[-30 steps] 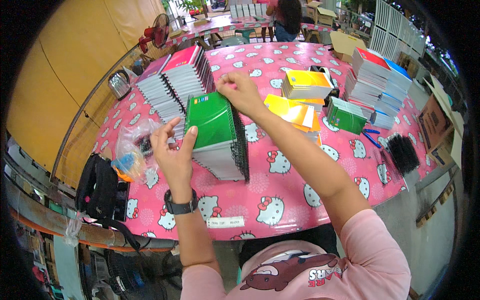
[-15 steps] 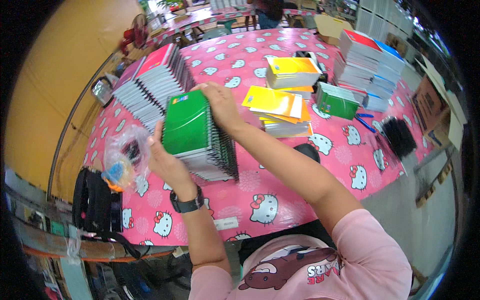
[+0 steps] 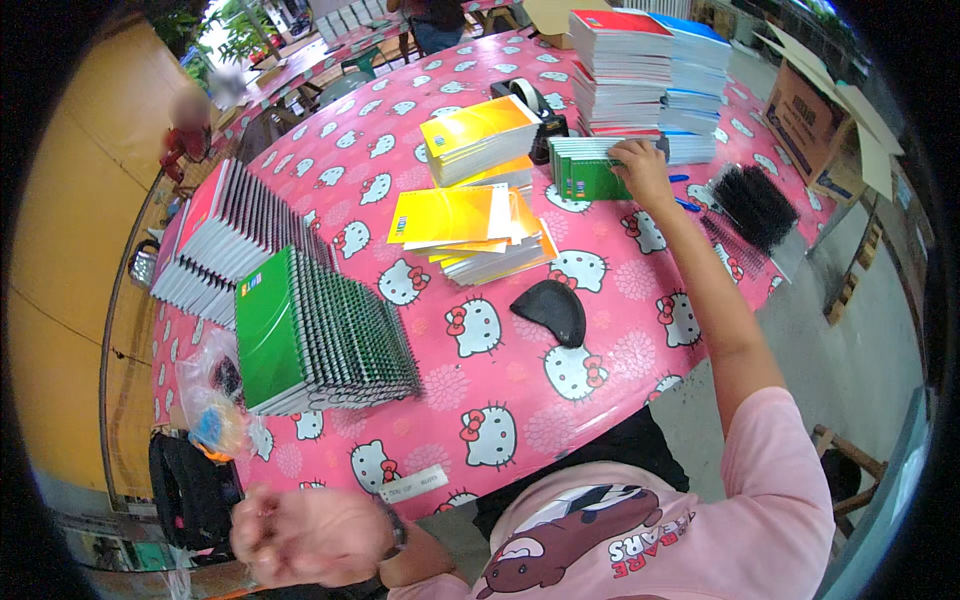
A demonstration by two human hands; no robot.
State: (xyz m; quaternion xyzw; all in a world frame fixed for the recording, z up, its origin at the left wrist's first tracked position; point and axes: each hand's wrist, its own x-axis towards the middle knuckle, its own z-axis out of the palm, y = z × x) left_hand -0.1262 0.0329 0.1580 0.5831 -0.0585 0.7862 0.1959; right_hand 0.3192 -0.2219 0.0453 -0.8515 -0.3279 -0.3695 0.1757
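One small green notebook stack (image 3: 590,172) lies under the right hand (image 3: 640,170), fingers (image 3: 622,152) curled on it

A black curved pad (image 3: 550,310) lies on the pink cat-print tablecloth (image 3: 520,400), and everything else sits around that pad. Left of it a leaning row of green spiral-bound notebooks (image 3: 310,340) stands beside a row of red and grey spiral notebooks (image 3: 225,250), with a clear plastic bag (image 3: 210,400) at the near-left edge. Just beyond the pad lie loose yellow exercise books (image 3: 465,225); farther off are a black tape dispenser (image 3: 535,110), a tall stack of red and blue books (image 3: 645,70) and a bundle of black spiral bindings (image 3: 755,205).
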